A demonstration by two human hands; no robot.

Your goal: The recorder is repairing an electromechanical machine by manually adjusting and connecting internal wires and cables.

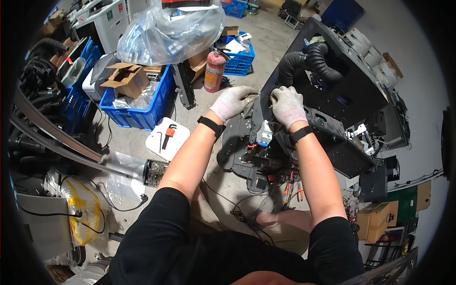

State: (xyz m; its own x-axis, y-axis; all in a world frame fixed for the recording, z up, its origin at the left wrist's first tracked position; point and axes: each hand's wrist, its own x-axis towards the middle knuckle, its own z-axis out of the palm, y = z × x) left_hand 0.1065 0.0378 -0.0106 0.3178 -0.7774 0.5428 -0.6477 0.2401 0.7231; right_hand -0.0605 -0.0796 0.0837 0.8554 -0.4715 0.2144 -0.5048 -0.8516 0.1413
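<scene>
Both my hands wear pale work gloves and are raised over a black machine part (237, 137) on the floor. My left hand (232, 102) is closed in a pinch, its fingertips pointing right. Close by, my right hand (288, 105) is curled with its fingers pressed together. Something thin shows in the gap between the fingertips, too small to name. Below the hands, the black part carries a small silvery box (264, 134) and some wiring. A large black housing (327, 80) with a ribbed black hose (324, 61) stands right behind my right hand.
A red fire extinguisher (215, 71) and a blue crate (142, 111) holding a cardboard box (127, 81) stand ahead on the left. Hex keys lie on a white board (178, 148), near a tray of screws (155, 172). Orange-handled pliers (299, 192) lie near my foot. Cables (237, 211) cross the floor.
</scene>
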